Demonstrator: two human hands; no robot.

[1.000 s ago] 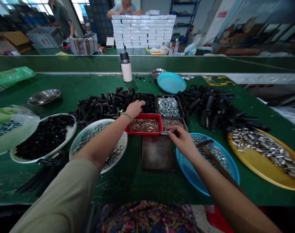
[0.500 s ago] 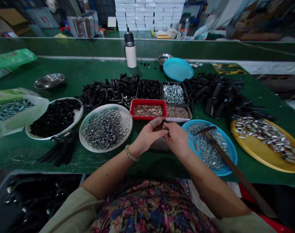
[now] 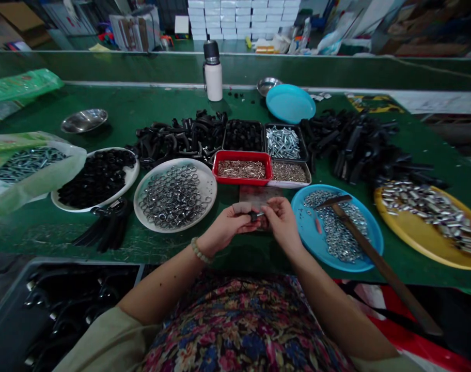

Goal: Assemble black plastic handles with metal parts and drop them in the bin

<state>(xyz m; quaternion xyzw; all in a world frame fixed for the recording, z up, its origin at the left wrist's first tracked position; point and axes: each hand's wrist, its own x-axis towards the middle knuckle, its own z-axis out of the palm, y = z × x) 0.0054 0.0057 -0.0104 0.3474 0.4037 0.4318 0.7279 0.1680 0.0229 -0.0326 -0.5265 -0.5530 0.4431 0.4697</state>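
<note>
My left hand (image 3: pixel 232 223), with wrapped fingertips, is closed on a small black part (image 3: pixel 253 216). My right hand (image 3: pixel 282 221) pinches a thin silvery screw (image 3: pixel 261 214) whose end meets the black part; its exact shape is too small to make out. Both hands are over a flat greyish block (image 3: pixel 254 195) on the green table, partly hidden by them. Just beyond lie a red tray (image 3: pixel 242 181) of small coppery pins and a pale tray (image 3: pixel 293 183) of tiny metal pieces. A white plate (image 3: pixel 142 219) of metal rings is left of my left hand.
A blue tray (image 3: pixel 303 232) of small metal nuts stands at right, a hammer (image 3: pixel 375 263) lying across its rim. Beyond are a yellow tray (image 3: pixel 406 235), black handle-like parts (image 3: pixel 351 139), a box of screws (image 3: pixel 282 143) and a bottle (image 3: pixel 213 77).
My hands have come down toward me and drawn slightly apart, showing the black part and the screw between them. The view has tilted a little, shifting the table's contents up and right.
</note>
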